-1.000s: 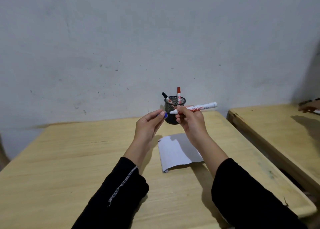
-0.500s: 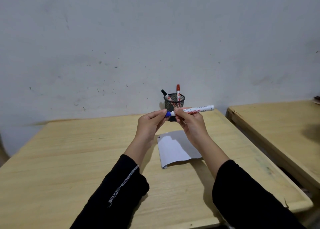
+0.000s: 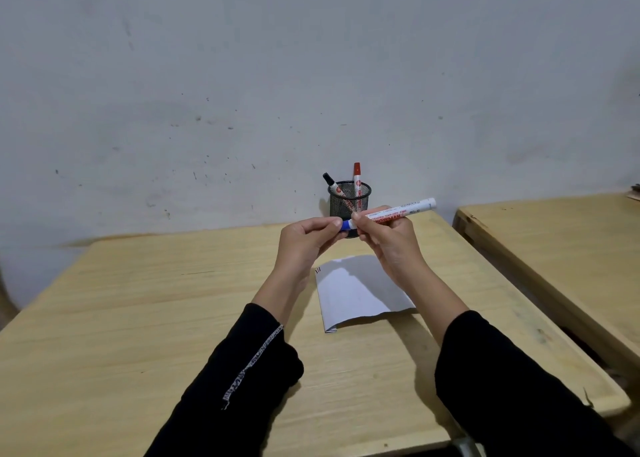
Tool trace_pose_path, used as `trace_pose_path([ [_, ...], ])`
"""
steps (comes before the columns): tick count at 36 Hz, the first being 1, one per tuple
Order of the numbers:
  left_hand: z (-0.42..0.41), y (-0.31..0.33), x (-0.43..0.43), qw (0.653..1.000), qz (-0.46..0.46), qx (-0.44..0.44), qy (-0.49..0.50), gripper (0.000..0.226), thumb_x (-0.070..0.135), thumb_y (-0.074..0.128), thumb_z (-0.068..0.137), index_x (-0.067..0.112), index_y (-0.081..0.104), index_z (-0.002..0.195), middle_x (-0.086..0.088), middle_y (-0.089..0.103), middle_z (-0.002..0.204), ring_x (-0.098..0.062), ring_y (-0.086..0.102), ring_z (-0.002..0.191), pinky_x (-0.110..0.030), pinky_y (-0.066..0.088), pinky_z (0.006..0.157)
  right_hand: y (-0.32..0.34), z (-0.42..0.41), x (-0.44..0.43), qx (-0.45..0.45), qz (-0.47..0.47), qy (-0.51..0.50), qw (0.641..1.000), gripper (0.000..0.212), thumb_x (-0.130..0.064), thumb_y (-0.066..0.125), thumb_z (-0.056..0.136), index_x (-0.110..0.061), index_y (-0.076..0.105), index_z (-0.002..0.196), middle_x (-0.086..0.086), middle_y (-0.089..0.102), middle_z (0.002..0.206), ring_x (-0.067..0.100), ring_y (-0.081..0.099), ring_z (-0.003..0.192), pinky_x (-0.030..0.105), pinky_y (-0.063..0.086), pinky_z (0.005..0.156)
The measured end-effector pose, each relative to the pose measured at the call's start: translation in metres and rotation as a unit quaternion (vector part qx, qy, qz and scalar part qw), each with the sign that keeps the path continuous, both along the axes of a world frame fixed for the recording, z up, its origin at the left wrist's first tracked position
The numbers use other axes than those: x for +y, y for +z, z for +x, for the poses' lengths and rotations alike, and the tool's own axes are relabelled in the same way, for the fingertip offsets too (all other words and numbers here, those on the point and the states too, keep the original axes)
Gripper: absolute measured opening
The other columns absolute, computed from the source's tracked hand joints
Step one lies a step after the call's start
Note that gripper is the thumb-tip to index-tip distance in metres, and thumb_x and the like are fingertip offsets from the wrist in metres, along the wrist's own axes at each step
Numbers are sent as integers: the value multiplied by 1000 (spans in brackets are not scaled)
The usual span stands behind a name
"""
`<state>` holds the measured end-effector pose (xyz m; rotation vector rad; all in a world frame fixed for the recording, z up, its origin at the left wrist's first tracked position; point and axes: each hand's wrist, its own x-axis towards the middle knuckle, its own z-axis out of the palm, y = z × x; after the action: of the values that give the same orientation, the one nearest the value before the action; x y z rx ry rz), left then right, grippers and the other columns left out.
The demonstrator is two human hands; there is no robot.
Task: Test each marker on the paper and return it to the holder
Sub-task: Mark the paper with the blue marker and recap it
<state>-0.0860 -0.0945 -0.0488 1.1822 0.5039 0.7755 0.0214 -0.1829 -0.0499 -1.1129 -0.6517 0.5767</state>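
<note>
Upright, holder contains black marker, red marker.

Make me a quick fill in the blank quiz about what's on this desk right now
1. The cap on the marker in the hands is ____.
2. The mesh holder has ____ markers standing in it.
3. The paper lies on the ____.
4. The left hand pinches the marker's ____.

Missing words: blue; two; desk; cap

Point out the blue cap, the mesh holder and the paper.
blue cap (image 3: 346, 225), head view, its exposed side.
mesh holder (image 3: 341, 204), head view, its left wall.
paper (image 3: 356, 292), head view, bare middle.
</note>
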Motion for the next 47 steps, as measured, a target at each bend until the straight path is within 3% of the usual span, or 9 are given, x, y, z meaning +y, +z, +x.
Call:
trace_pose_path([
  [6,11,6,-2,1000,15,-10,16,6,3,69,82,6,72,85,-5,74,79,-11,71,74,-16,56,79,12,11,-7,43,5,35,998,8,-3,66,83,-10,63,79,-6,61,60,3,55,55,12,49,60],
  [11,12,15,13,998,27,-9,61,5,0,68,82,3,71,84,-10,71,87,-15,69,78,-15,56,76,16,27,-13,114,59,-19,991,8,1,64,83,-1,64,91,-8,65,59,2,56,52,11,51,64],
  [15,13,23,21,996,45,-5,74,7,-2,68,81,5,71,81,-7,71,81,-16,67,78,-14,56,72,13,38,-16,90,50,2,995,9,1,63,83,0,66,91,-8,57,52,4,50,53,13,53,71],
  [22,29,40,31,992,85,-10,92,8,-2,68,80,5,71,83,-6,69,81,-14,66,77,-13,55,73,15,52,-21,-95,-62,25,993,7,1,70,77,-3,70,83,6,68,72,16,62,68,21,55,69],
  [26,42,44,36,984,153,22,93,12,3,70,80,14,72,82,-5,71,85,-17,66,83,-23,53,82,17,56,-15,-256,-186,8,948,15,-4,73,75,-5,67,88,12,67,81,22,64,70,30,47,62],
  [29,53,47,35,976,201,33,81,10,4,69,80,12,72,86,-2,71,84,-9,65,78,-12,51,71,17,56,-4,-344,-232,23,910,17,-8,72,74,-17,67,88,3,64,82,18,64,69,22,48,65],
  [33,66,48,34,966,246,41,67,10,6,68,82,11,71,90,-1,71,87,-6,64,77,-10,49,70,16,60,11,-404,-274,25,873,9,-14,69,74,-16,67,82,8,67,83,17,60,68,30,50,67],
  [42,72,44,58,940,316,82,98,37,25,68,85,9,60,118,-2,58,122,-9,54,114,-13,42,93,21,86,32,-376,-239,-35,895,8,-8,65,76,-13,61,80,3,64,83,17,59,67,21,42,58],
  [47,69,4,84,904,362,199,108,52,31,73,80,8,55,123,-5,53,125,-16,50,117,-25,39,99,27,96,46,-312,-141,-102,934,21,-5,67,80,-15,54,94,-5,60,83,4,62,68,10,48,58],
])
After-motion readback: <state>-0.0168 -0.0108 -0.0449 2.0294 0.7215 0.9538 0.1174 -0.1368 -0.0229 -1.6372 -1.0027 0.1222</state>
